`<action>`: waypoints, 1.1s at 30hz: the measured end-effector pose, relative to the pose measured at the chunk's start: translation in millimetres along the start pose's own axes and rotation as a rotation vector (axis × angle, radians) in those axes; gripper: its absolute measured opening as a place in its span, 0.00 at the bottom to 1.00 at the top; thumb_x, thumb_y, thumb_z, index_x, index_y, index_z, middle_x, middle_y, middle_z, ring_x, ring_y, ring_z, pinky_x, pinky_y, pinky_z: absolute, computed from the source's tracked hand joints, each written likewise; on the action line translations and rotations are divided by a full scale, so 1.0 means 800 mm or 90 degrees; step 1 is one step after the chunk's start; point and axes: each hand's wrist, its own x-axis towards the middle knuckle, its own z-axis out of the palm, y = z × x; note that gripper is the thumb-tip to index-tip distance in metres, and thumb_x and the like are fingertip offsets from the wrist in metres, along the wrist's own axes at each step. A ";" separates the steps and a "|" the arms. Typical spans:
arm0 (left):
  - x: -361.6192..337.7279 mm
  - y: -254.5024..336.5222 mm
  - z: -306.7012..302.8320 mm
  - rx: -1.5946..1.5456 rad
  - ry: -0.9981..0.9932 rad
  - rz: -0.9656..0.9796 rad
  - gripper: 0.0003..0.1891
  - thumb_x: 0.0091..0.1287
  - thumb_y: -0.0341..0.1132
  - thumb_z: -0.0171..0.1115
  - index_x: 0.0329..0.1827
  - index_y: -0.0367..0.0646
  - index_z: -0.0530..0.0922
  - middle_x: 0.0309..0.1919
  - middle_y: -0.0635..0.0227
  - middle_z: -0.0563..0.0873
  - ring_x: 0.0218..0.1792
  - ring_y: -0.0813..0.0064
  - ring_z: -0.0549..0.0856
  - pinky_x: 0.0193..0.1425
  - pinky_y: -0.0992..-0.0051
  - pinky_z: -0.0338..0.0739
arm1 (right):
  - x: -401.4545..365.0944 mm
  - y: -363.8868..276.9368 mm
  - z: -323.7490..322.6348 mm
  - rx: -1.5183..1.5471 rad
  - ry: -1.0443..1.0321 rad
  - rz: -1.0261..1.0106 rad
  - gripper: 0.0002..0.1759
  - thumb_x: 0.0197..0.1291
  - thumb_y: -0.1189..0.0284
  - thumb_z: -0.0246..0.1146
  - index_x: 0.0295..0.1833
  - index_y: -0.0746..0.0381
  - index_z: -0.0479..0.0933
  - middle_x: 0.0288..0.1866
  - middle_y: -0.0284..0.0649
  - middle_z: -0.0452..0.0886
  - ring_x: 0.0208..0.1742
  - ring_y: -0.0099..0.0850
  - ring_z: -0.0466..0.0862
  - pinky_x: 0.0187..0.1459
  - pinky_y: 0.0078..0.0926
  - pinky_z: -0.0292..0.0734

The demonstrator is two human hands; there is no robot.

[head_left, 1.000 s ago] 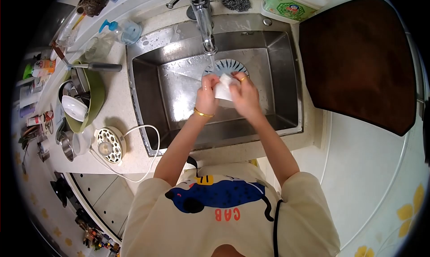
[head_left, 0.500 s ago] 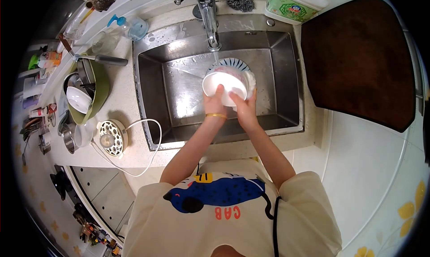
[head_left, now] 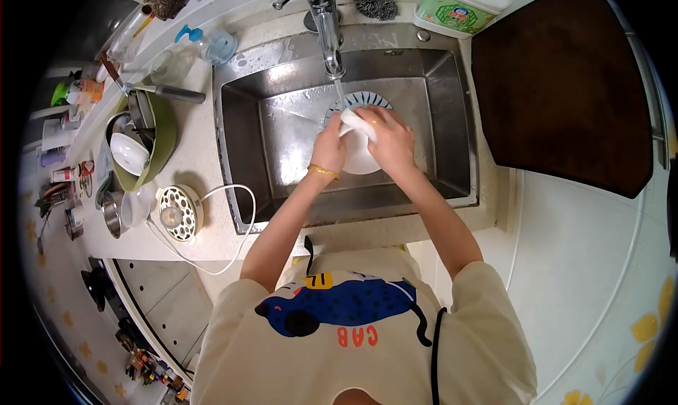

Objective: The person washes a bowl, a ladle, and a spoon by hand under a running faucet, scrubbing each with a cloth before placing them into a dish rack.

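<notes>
Hands: left hand (head_left: 329, 148) and right hand (head_left: 389, 141) both closed on a white bowl (head_left: 360, 162); right fingers also press a white cloth (head_left: 351, 123) against it
Bowl position: over the sink (head_left: 236, 137), just under the tap (head_left: 327, 31) stream; above a patterned plate (head_left: 367, 99) lying in the basin
Change: half a second ago the bowl's open face showed, hands under it; now the right hand lies across it, bowl tipped and nearer the person
Reading: by judgement, rubbing under running water rather than plain rinsing
Desk (head_left: 198, 144): green tub of dishes (head_left: 161, 140) at left; dark cutting board (head_left: 565, 87) at right
</notes>
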 end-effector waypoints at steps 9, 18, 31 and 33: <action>-0.041 -0.025 0.061 -0.602 0.166 -0.258 0.28 0.56 0.20 0.45 0.63 0.44 0.58 0.53 0.58 0.71 0.52 0.68 0.74 0.58 0.74 0.66 | -0.058 0.042 0.069 0.452 0.057 0.519 0.24 0.50 0.74 0.60 0.55 0.68 0.69 0.43 0.50 0.79 0.43 0.39 0.80 0.48 0.32 0.72; -0.017 -0.018 0.009 -0.607 -0.246 -0.433 0.24 0.67 0.51 0.45 0.62 0.50 0.59 0.55 0.57 0.68 0.52 0.53 0.74 0.35 0.52 0.81 | -0.032 0.029 0.024 -0.162 -0.156 0.220 0.22 0.53 0.57 0.59 0.47 0.62 0.74 0.47 0.49 0.73 0.40 0.45 0.79 0.41 0.40 0.73; -0.020 -0.050 0.040 -0.462 -0.010 -0.225 0.24 0.69 0.48 0.46 0.64 0.47 0.60 0.53 0.57 0.72 0.53 0.68 0.71 0.56 0.73 0.67 | -0.065 0.004 0.105 0.340 -0.147 0.339 0.15 0.56 0.66 0.53 0.49 0.57 0.74 0.46 0.47 0.78 0.52 0.44 0.72 0.56 0.44 0.58; -0.022 -0.047 0.020 -0.374 -0.019 -0.241 0.24 0.68 0.51 0.44 0.64 0.51 0.61 0.50 0.58 0.74 0.49 0.66 0.75 0.49 0.70 0.75 | -0.075 0.016 0.099 0.486 -0.147 0.325 0.13 0.54 0.70 0.54 0.44 0.55 0.77 0.45 0.43 0.79 0.53 0.39 0.73 0.59 0.44 0.57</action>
